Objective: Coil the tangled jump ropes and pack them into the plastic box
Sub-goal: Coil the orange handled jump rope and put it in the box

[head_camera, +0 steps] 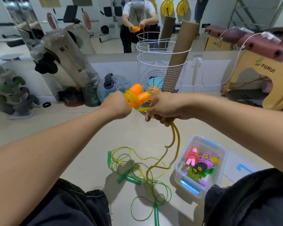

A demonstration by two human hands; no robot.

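head view: a person looks down past both bare forearms at a pale tiled floor.
left hand (117, 104): at 11 o'clock from the frame's centre, fingers curled round the two orange handles (138, 93) and several tight loops of the yellow rope (175, 141).
right hand (162, 108): just beside the left, at 12 o'clock, fingers closed on the same rope where it leaves the coil.
yellow rope: translucent, doubled; it hangs from the right hand toward 6 o'clock, blurred, and reaches the floor.
green ropes (137, 175): a loose tangle of thin translucent green cord with green handles, spread on the floor at 6 o'clock, between the knees.
plastic box (201, 190): clear with blue clips, lid off, on the floor at 4 o'clock; inside lie coiled ropes in pink, purple, green and black.
lid (238, 168): clear, lying just right of the box.
wire basket (162, 69): white, at 12 o'clock beyond the hands, holding a cardboard tube and balls.
mirror (104, 22): along the far wall, reflecting the person.
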